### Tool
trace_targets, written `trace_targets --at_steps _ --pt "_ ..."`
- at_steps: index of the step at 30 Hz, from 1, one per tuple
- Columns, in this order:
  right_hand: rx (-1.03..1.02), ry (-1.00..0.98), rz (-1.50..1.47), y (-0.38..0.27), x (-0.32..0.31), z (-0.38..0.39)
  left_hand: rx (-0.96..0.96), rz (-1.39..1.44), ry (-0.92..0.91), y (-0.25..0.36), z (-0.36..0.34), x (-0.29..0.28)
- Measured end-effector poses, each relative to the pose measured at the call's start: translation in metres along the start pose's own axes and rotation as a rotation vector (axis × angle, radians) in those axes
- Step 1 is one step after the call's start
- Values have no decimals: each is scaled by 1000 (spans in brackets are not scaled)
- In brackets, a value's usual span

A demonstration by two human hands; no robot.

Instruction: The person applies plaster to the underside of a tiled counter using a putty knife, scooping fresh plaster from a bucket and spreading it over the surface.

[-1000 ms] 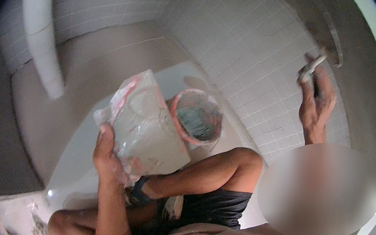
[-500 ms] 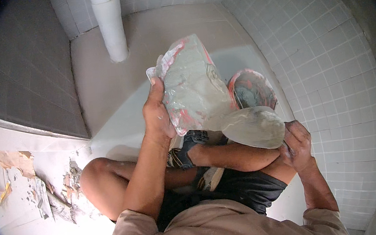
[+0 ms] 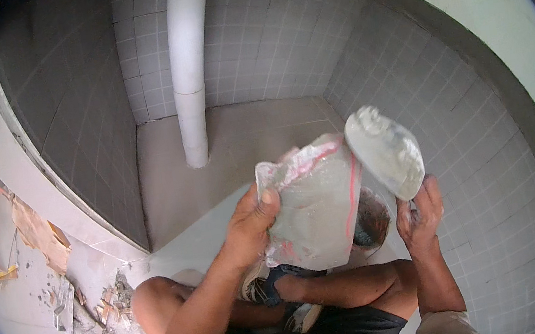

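My left hand (image 3: 251, 222) is closed on the left edge of a flat, roughly rectangular board (image 3: 313, 208), its thumb on top. Grey-green paste coats the board, with pink and white showing along its edges. In my right hand (image 3: 421, 218) is a broad, rounded trowel (image 3: 382, 146), raised at the board's upper right corner. Pale paste lies on its blade, thickest near the tip and along the right side; its handle is hidden in my fingers. Below the trowel, partly behind the board, stands a paste-smeared bucket (image 3: 372, 217).
A white pipe (image 3: 194, 96) rises from the floor near the back tiled wall (image 3: 259, 41). Grey tiled walls stand to the left and right (image 3: 465, 143). Debris (image 3: 107, 303) and torn cardboard (image 3: 40, 231) lie at the left. My crossed legs (image 3: 356, 286) are below the board.
The trowel has gone from low beside the board's lower right to its upper right corner, now carrying paste. The board's surface looks smoother. My view has tilted up towards the walls.
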State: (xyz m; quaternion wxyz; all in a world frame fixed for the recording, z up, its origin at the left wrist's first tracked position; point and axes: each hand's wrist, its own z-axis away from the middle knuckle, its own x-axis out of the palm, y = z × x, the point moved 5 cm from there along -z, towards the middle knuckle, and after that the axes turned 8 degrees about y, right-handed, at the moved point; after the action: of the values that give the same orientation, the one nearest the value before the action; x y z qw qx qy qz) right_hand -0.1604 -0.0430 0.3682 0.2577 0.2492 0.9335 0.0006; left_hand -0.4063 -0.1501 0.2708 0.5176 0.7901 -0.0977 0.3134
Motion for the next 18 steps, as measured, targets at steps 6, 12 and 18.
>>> trace_targets --at_steps 6,12,18 --pt "64 99 -130 -12 27 -38 -130 85 408 16 -12 -57" --pt "27 101 -35 -16 48 -51 -65 295 614 9 -6 -111" --pt "39 116 95 -3 76 -91 -49 394 608 5 -16 -137"
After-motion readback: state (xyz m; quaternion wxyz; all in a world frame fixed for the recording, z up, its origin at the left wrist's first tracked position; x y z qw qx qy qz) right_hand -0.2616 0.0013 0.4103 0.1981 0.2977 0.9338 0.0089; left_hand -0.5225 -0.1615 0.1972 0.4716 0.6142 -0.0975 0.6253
